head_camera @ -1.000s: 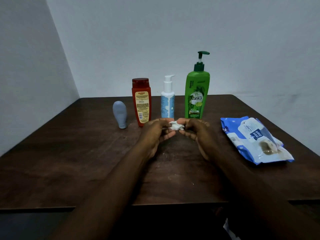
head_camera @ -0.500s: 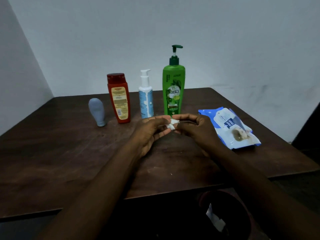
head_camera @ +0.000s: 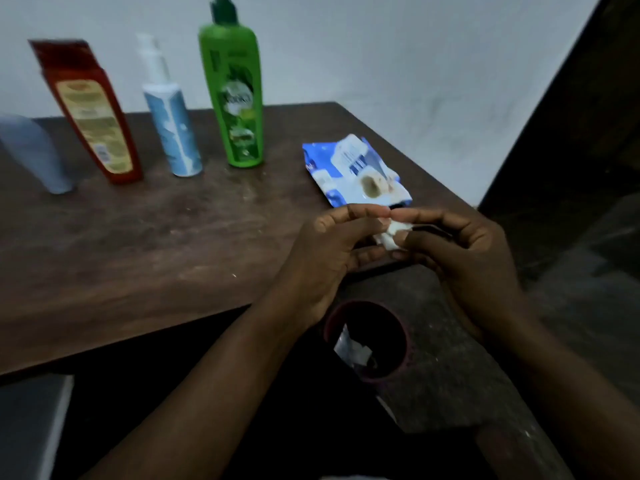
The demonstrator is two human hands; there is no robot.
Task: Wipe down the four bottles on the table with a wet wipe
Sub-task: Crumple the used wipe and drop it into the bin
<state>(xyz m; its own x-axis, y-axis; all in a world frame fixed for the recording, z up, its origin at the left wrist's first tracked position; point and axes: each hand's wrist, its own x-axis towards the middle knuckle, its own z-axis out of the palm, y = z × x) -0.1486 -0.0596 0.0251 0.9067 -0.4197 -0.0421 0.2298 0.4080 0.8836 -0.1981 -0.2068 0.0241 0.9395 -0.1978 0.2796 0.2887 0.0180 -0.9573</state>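
A small crumpled white wet wipe (head_camera: pixel 391 235) sits pinched between the fingertips of the left hand (head_camera: pixel 332 258) and the right hand (head_camera: pixel 464 261), held over the near right corner of the dark wooden tabletop (head_camera: pixel 156 244). Just behind the hands lies a blue and white wipes packet (head_camera: pixel 353 171). Farther left stand a tall green pump bottle (head_camera: pixel 235 95), a slim white and blue pump bottle (head_camera: pixel 171 129), a red bottle (head_camera: pixel 91 112) and a grey bottle (head_camera: pixel 33 150). Below the hands sits a dark round bin (head_camera: pixel 370 341).

a plain home room: toiletry bottles (head_camera: pixel 231 95) on a worn wooden table (head_camera: pixel 145 237).
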